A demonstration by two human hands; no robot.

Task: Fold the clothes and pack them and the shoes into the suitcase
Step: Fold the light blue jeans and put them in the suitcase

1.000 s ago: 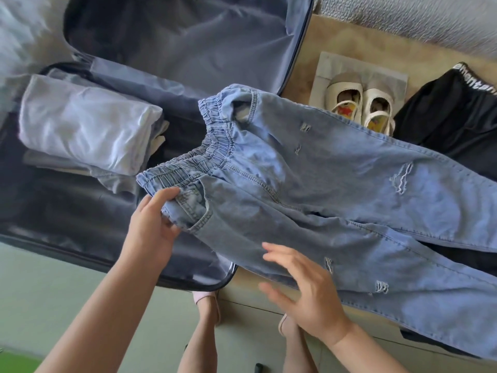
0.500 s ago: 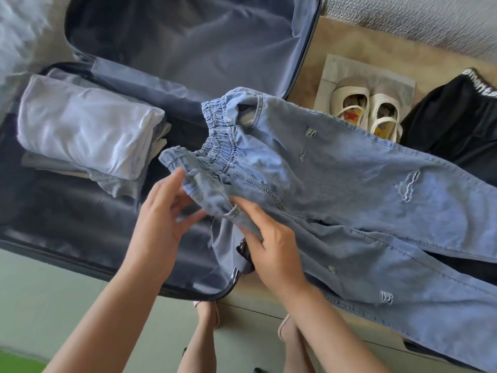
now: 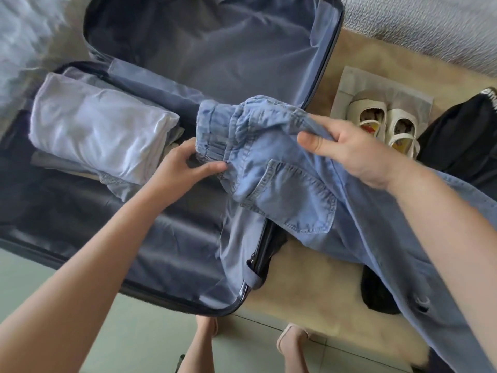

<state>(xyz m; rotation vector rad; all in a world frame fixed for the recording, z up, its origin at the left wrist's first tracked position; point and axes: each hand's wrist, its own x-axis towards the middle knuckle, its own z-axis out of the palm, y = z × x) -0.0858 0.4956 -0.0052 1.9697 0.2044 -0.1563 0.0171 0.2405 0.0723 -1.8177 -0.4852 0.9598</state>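
Jeans (image 3: pixel 290 189) are mid-fold, held up by the waistband over the suitcase (image 3: pixel 174 238) edge. Folded clothes (image 3: pixel 94 130) lie packed at left. Left hand (image 3: pixel 185 168) pinches the elastic; right hand (image 3: pixel 349 152) grips the waistband's other side. Next move, as judged: align the legs and lay them flat. Shoes (image 3: pixel 384 125) and a black garment (image 3: pixel 462 141) wait on the rug (image 3: pixel 309 286), over tiled floor (image 3: pixel 139 337).

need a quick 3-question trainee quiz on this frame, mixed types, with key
1. True or false: the left hand and the right hand both grip the jeans at the waist end.
2. Relative to the suitcase, the cream shoes are: A) inside it B) beside it, on a grey sheet C) under it
3. Fill in: the folded garment already lying in the suitcase is ____ in colour.
Key: 1 true; 2 B; 3 white.
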